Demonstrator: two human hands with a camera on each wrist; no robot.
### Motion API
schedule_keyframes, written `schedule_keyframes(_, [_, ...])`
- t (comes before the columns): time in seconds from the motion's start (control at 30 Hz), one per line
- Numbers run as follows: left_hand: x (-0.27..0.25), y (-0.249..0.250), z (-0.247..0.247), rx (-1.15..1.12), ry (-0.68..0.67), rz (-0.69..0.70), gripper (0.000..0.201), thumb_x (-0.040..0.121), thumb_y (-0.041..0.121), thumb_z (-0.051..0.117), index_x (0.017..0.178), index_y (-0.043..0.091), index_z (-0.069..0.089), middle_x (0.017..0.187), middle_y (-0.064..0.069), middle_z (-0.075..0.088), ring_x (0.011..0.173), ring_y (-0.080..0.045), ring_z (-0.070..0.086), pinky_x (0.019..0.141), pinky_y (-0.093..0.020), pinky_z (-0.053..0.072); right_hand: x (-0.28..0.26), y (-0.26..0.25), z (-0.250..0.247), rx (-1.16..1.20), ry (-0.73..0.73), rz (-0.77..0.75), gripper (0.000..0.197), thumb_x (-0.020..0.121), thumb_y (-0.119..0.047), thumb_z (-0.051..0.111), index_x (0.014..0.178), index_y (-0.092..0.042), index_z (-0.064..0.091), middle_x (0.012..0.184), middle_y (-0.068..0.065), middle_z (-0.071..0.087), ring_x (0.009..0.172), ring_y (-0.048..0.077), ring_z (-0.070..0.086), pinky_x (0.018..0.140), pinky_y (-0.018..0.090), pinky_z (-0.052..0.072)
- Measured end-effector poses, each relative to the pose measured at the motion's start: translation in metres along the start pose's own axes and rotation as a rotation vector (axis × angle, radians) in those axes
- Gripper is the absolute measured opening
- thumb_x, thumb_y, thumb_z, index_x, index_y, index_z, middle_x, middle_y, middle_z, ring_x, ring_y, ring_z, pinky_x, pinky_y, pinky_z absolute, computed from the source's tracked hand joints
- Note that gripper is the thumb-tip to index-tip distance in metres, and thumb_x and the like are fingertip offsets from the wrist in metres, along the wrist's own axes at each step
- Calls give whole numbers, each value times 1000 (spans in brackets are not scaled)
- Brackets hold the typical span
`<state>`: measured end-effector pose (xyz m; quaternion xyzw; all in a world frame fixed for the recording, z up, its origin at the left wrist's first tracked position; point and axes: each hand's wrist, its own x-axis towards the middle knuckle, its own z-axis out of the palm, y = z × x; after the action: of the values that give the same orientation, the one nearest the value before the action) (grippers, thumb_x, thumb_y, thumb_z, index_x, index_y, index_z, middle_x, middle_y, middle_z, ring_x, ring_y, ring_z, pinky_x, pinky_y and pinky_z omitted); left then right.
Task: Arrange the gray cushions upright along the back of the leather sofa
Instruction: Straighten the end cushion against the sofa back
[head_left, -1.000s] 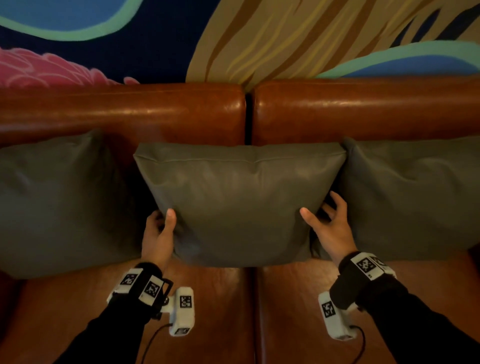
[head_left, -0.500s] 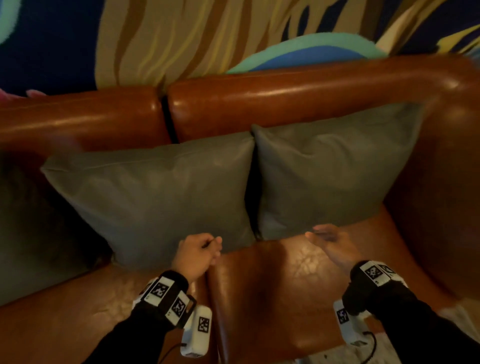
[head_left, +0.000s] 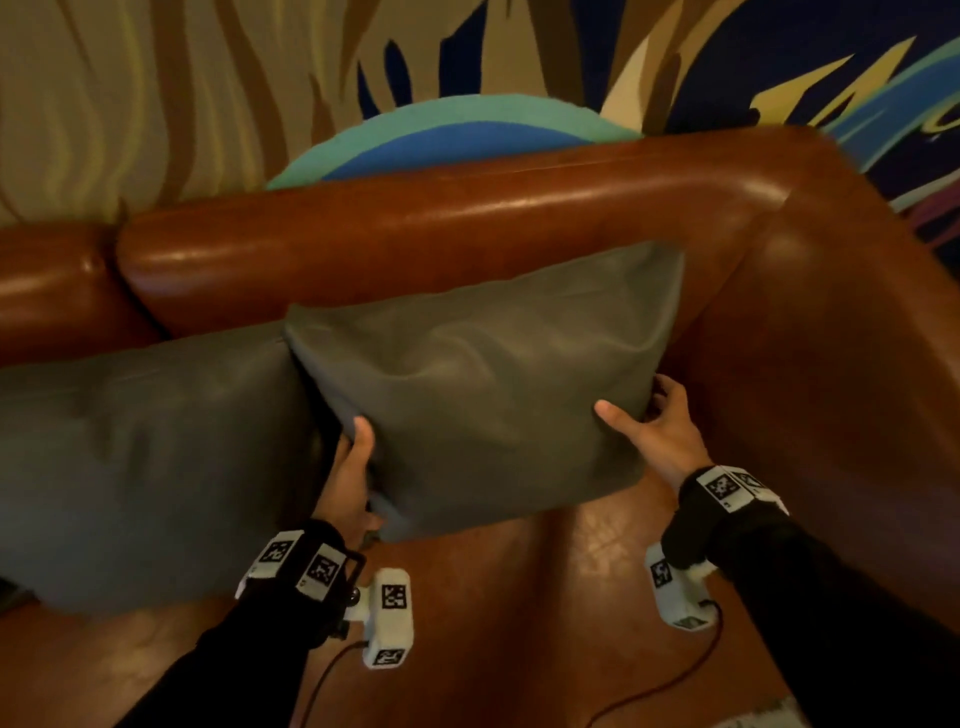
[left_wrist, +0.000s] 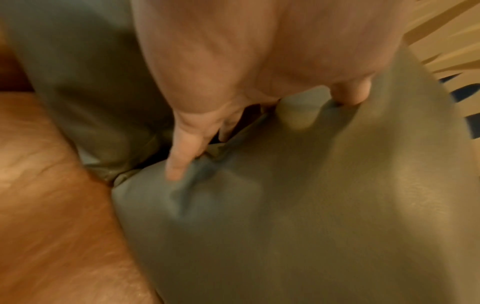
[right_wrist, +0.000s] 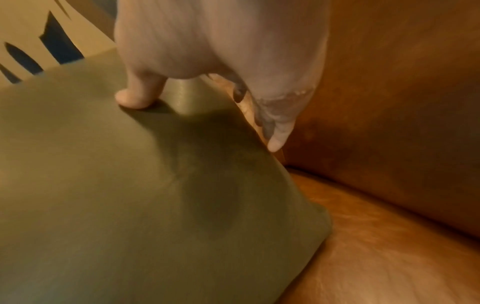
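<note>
A gray cushion (head_left: 483, 384) stands tilted at the right end of the brown leather sofa (head_left: 441, 223), lifted a little off the seat. My left hand (head_left: 353, 467) grips its left edge, thumb on the front, fingers behind. My right hand (head_left: 649, 421) grips its right edge the same way. In the left wrist view the cushion (left_wrist: 298, 205) dents under my left hand (left_wrist: 233, 107). In the right wrist view my right hand (right_wrist: 207, 102) clamps the cushion (right_wrist: 130, 185), thumb on its face. A second gray cushion (head_left: 145, 457) leans upright against the backrest to the left.
The sofa's right armrest (head_left: 841, 322) rises close beside the held cushion. The bare leather seat (head_left: 545, 597) lies in front of both cushions. A painted mural wall (head_left: 260, 93) stands behind the backrest. Cables trail from the wrist cameras across the seat.
My view and both hands shifted right from the middle cushion. Half a second ago the hands hovered free over the seat; now they grip the right cushion by its edges and hold it raised.
</note>
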<state>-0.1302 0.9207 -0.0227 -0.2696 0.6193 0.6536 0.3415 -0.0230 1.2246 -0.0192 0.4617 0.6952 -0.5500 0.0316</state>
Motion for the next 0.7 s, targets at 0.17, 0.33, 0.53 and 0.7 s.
schedule_keyframes(0.17, [15,-5,26,-143,3,-5,73,91,65,43,145,15,49,125,-6,63,90,-23,61,85,-43,52,18,15,-17,118,-103,-33,144,28,-82,84,155,-39,30,157,-3,48,140,21,52,117,48,44])
schedule_keyframes(0.33, [23,-13,71,-91,-65,19,80,76,72,61,132,16,55,85,-4,63,49,-18,66,40,-18,46,33,26,-57,191,-26,-35,119,32,-80,86,137,-53,37,152,-1,55,133,23,59,114,50,47])
schedule_keyframes(0.53, [33,-17,118,-104,-94,33,84,82,69,50,151,22,43,151,-21,48,142,-44,37,87,-55,58,45,33,-92,189,19,-25,144,25,-81,86,152,-35,36,152,2,55,130,23,60,113,51,47])
schedule_keyframes(0.7, [38,-12,117,-65,-75,45,108,49,84,68,145,39,47,144,-2,59,134,-34,54,92,-49,54,45,34,-87,170,28,-15,142,29,-80,85,154,-35,34,155,1,52,130,22,58,114,48,46])
